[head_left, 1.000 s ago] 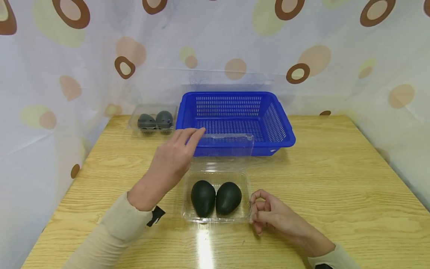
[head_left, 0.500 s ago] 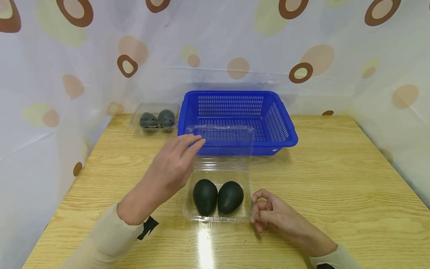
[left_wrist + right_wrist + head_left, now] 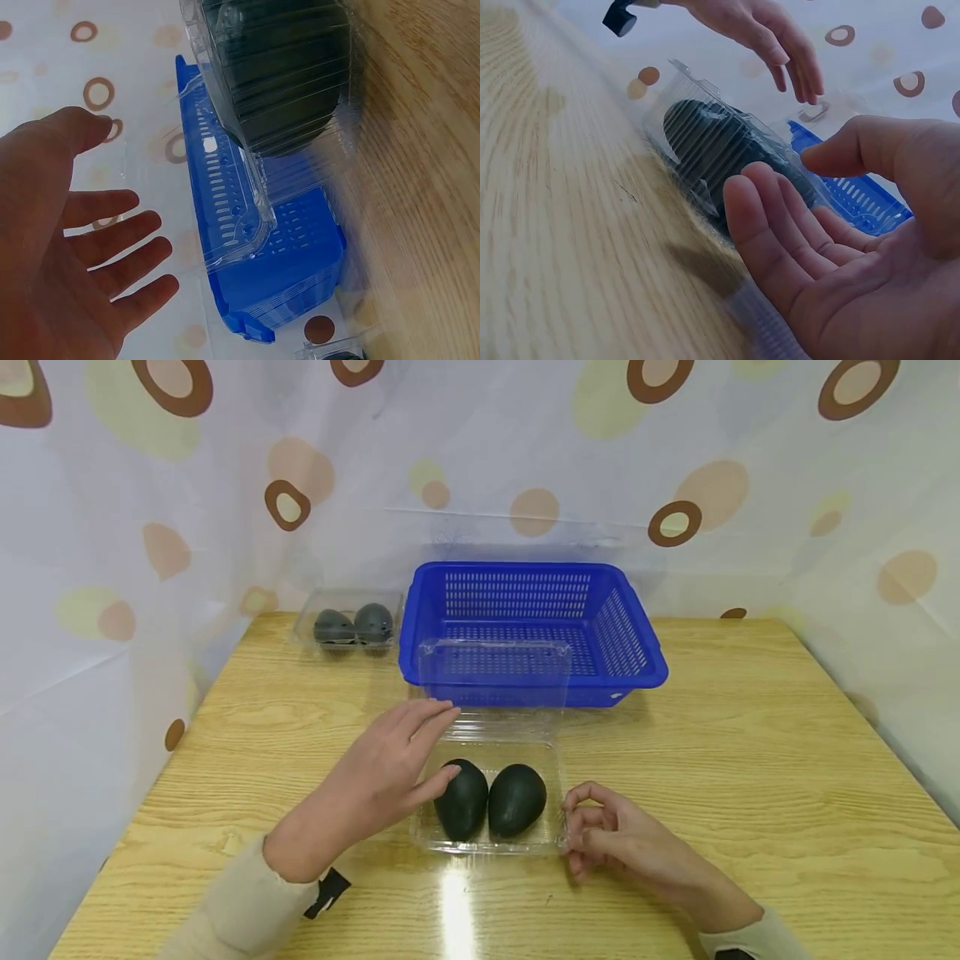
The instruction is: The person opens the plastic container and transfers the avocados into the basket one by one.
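Two dark green avocados [image 3: 517,801] lie side by side in a clear plastic clamshell box [image 3: 491,846]. Its lid [image 3: 495,672] stands raised at the back, overlapping the basket in the head view. My left hand [image 3: 378,768] hovers over the box's left side, fingers extended and thumb spread; nothing is in it, as the left wrist view confirms. In the head view its thumb tip overlaps the left avocado [image 3: 461,806]. At the box's right wall is my right hand [image 3: 622,843], its fingers loosely bent with the fingertips right beside the plastic and the palm facing it.
A blue slotted basket [image 3: 645,668] stands behind the box. To its left, a second clear box [image 3: 307,639] holds two more dark avocados [image 3: 372,624]. Everything rests on a wood-grain table [image 3: 750,760], with a patterned curtain [image 3: 480,460] around the back and sides.
My left hand has come down and nearer from the lid's upper left corner, its thumb now spread. The lid has tipped slightly backward. My right hand stays beside the box.
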A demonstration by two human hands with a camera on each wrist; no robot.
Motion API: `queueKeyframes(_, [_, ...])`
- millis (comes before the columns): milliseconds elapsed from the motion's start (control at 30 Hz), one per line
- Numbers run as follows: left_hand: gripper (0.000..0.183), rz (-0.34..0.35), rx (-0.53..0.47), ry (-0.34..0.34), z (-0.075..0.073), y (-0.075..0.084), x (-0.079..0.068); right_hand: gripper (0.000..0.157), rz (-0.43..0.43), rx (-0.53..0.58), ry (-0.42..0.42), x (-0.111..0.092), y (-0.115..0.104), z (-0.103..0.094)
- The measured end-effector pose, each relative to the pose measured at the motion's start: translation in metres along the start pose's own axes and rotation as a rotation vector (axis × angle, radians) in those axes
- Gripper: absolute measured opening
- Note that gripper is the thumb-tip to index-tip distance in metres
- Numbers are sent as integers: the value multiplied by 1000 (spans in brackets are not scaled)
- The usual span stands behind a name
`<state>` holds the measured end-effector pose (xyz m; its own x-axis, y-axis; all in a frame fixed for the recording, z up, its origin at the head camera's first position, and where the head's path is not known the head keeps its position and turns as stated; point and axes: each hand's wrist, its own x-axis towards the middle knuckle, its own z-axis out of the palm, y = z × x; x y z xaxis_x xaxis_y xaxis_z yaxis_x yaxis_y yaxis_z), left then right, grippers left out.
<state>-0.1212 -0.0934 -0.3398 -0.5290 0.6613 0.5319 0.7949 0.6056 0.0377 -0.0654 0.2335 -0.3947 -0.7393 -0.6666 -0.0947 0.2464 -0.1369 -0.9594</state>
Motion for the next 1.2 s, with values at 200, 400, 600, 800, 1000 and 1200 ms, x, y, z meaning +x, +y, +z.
queueKeyframes(200, [68, -48, -35, -92, 2, 1, -5, 35, 61, -121, 82, -3, -8, -3])
queueKeyframes(400, [79, -73, -44, -155, 7, 2, -10, 44, 79, -367, 202, -2, -17, -6])
queueKeyframes(600, [96, -106, -79, -239, 15, 4, -14, 34, -57, -630, 384, 4, -28, -6])
queueKeyframes(800, [109, -121, -120, -326, 22, 6, -17, 32, -213, -713, 375, 15, -39, -2])
queueKeyframes(1000, [113, -121, -141, -370, 27, 7, -18, 43, -199, -911, 233, 32, -44, 5])
queueKeyframes(1200, [114, -94, -133, -361, 26, 7, -17, 53, -182, -1112, 107, 45, -47, 10])
